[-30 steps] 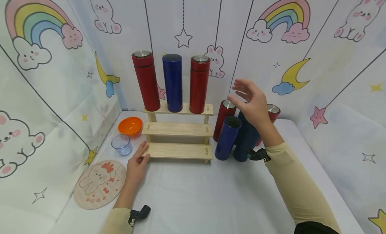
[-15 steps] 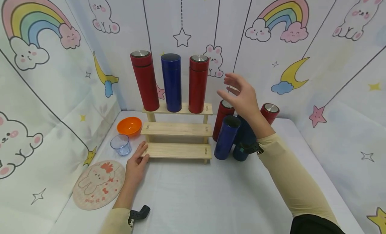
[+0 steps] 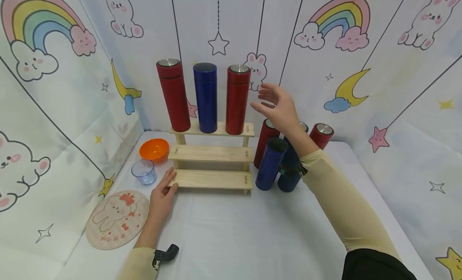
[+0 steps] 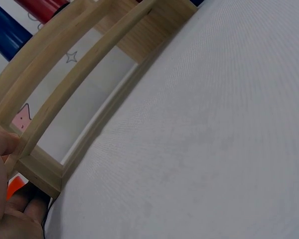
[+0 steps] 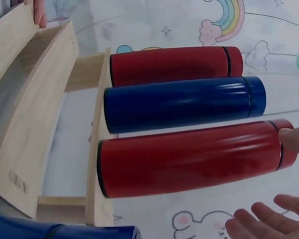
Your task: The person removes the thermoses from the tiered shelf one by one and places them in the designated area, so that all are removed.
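A three-step wooden rack (image 3: pixel 211 153) stands on the table. On its top step are a red thermos bottle (image 3: pixel 175 99) at left, a blue thermos bottle (image 3: pixel 205 99) in the middle and another red thermos bottle (image 3: pixel 237 103) at right. My left hand (image 3: pixel 161 199) holds the left end of the lowest step, thumb in front and fingers behind it in the left wrist view. Beside the right-hand red bottle, my right hand (image 3: pixel 279 109) is raised with fingers spread and nothing in it. In the right wrist view, its thumb (image 5: pixel 295 142) overlaps that bottle's lid.
Several more bottles stand right of the rack, among them a blue one (image 3: pixel 270 165) and a red one (image 3: pixel 322 134), partly behind my right forearm. At left are an orange bowl (image 3: pixel 154 150), a clear blue glass (image 3: pixel 144 172) and a round rabbit mat (image 3: pixel 117 220).
My right hand has moved left and slightly up, from above the standing bottles to beside the right-hand red bottle on the rack. The left hand stays on the rack.
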